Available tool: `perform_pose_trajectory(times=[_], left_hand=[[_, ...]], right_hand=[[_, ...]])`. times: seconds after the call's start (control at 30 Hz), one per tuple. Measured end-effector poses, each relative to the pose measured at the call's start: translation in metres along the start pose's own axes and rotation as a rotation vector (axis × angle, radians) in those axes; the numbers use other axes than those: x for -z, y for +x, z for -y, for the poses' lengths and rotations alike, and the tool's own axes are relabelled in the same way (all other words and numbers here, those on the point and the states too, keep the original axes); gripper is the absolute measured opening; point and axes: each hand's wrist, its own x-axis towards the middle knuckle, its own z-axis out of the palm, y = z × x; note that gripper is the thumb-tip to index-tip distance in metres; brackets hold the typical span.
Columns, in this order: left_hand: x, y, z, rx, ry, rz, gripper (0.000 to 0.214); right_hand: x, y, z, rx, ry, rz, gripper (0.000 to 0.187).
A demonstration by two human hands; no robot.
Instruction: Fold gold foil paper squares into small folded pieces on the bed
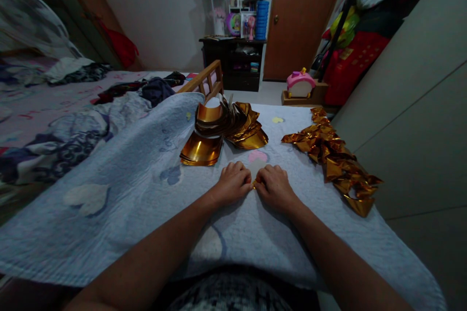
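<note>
My left hand (233,182) and my right hand (274,185) rest close together on the blue cloth, fingers curled and pinching. Between them they hold a sheet of gold foil paper (258,164), its pale back facing up, with a bit of gold showing at the near edge. My fingers cover most of its sides. Beyond my left hand lies a fanned stack of flat gold foil sheets (202,149), some bent upward. To the right of my right hand, folded gold foil pieces (328,148) lie in a long heap.
A blue quilted cloth (146,233) covers the surface under my hands. Clothes (80,131) lie on a bed at left. At the back stand a dark cabinet (233,65) and a wooden door (302,19). A pink toy (301,83) and pale cabinet panels (412,121) are at right.
</note>
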Motion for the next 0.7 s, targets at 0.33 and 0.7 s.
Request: perform_pose_trajectory(times=[0.33,0.7], left_hand=[[0.003,-0.001,-0.002,0.01,-0.014,0.033,0.004],[0.005,-0.002,-0.003,0.001,-0.049,0.014,0.006]], right_hand=[[0.004,0.002,-0.004,-0.003,0.016,0.064,0.019],[0.01,0.003,-0.015,0.039,0.101,0.123,0.042]])
